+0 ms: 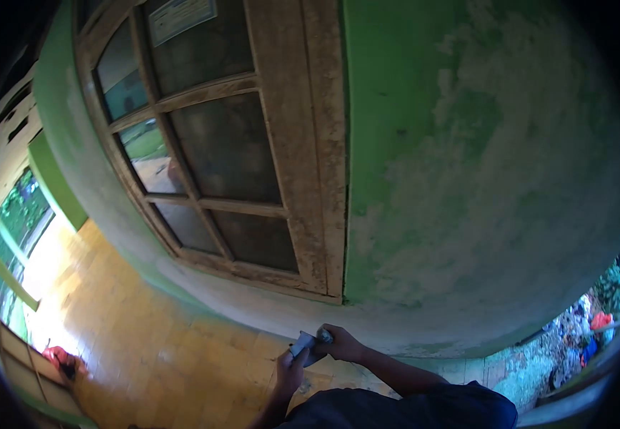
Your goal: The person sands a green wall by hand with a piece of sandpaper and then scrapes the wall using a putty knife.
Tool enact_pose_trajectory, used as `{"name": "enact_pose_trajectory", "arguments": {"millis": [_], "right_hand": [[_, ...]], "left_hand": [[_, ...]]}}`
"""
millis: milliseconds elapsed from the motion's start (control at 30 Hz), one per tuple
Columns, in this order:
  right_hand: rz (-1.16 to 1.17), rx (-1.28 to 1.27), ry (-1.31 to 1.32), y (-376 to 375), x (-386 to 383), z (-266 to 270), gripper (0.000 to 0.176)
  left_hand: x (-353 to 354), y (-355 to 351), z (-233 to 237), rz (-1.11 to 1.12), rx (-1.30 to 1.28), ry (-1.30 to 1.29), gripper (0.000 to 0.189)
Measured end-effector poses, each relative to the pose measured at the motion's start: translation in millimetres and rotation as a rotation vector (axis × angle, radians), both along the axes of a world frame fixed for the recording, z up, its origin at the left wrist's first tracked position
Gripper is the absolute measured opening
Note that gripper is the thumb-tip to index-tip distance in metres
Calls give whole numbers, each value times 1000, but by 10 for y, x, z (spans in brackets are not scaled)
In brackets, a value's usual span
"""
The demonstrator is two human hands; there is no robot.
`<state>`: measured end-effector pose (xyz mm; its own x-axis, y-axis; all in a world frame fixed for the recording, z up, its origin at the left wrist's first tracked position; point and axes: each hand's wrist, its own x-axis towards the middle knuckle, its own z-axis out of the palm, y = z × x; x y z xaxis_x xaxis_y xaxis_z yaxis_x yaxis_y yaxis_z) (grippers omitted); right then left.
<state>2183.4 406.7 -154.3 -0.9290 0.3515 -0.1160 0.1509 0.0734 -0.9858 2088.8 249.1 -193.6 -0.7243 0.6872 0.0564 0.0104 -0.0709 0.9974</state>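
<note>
Low in front of my body, both hands are close together. My left hand [290,370] is closed round a flat, pale grey piece [301,344] that looks like a broad blade or plate; its exact kind I cannot make out. My right hand [344,344] is curled round a small, dull grey object with a rounded end [324,335], possibly a tool handle. Its other end is hidden by the fingers and the flat piece. Whether the two things are joined or only touching cannot be seen.
Before me stands a green wall [388,143] with whitish patches, and a worn wooden window frame [320,179]. Yellow tiled floor [174,350] runs left toward a red item [60,357]. Mixed items, among them something red [600,320], lie at the far right.
</note>
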Motion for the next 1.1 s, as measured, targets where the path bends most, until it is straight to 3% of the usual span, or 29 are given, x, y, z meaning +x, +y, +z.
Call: {"name": "enact_pose_trajectory", "arguments": {"millis": [133,300,367,567,700,800,867,1033,1100], "right_hand": [[-188,-62,-52,76,303,-80,23],[-501,-174,-27,169,850,-155,22],[-595,-192,-48,189,1090,-135,20],[-728,-255,-19,265,1580,-377,18],[-707,-219,7,294,1726,-372,17],[-702,-262,2,290,1840,-321,16],[-694,-258,10,314,1961,-346,21],[-716,-340,-21,397,2291,-513,16],[-711,-346,-37,454,2386,-565,16]], "left_hand": [[21,193,182,-180,-115,93,20],[-255,736,490,-93,153,288,22],[-367,985,858,-10,156,438,23],[-267,1832,2247,102,623,1020,35],[-56,2346,2975,303,653,1250,41],[151,2754,3192,371,644,1299,44],[333,2921,3274,482,470,1385,48],[826,3166,3419,526,429,1356,70],[1128,3175,3463,292,343,1483,84]]}}
